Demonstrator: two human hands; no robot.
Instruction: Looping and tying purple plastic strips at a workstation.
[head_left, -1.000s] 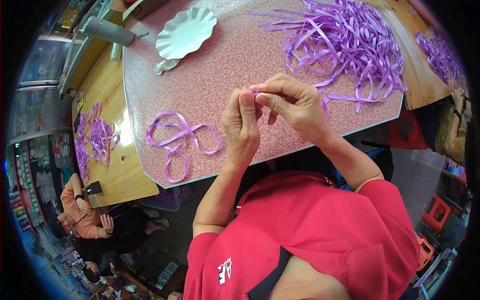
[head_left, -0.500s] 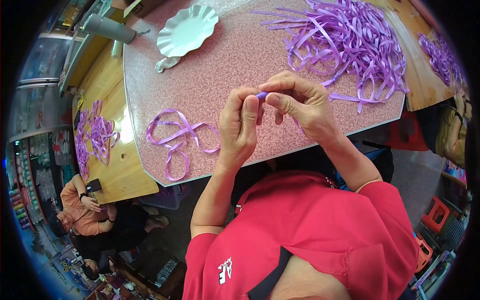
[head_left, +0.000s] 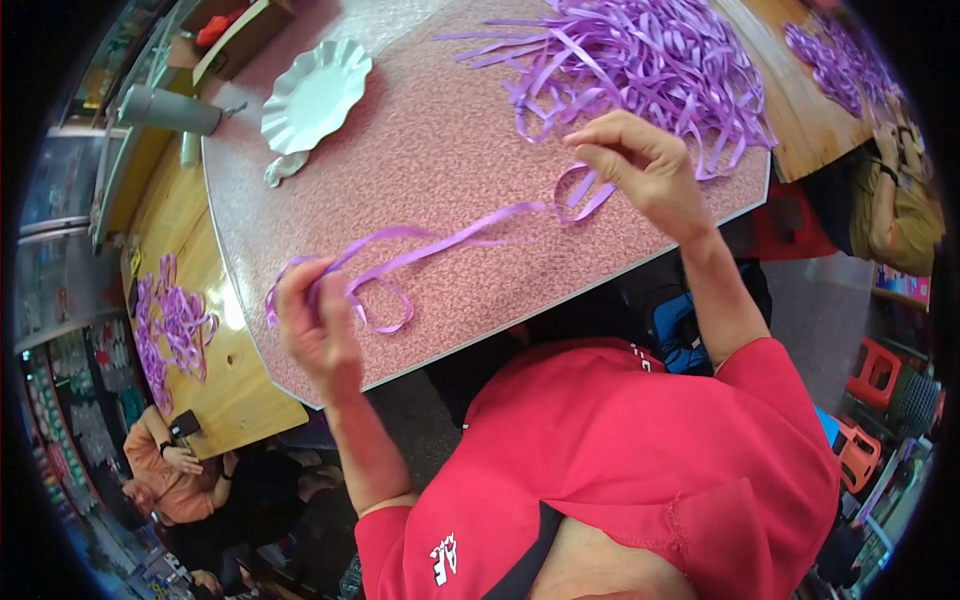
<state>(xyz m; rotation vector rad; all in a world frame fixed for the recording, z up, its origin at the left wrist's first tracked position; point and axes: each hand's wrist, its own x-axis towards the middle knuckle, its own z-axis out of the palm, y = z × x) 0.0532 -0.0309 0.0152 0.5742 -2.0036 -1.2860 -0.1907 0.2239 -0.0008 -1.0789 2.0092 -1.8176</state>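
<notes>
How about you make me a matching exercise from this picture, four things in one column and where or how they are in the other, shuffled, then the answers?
Column one:
1. Left hand
2. Right hand
3. Plate
4. Large ribbon heap

Column two:
A. Pale, with a wavy rim
B. Purple and tangled, at the far right of the pink tabletop
C. Blurred, at the left end of the loose purple ribbon
D. Thumb and index fingertips close together

Right pairs: 1-C, 2-D, 3-A, 4-B
</notes>
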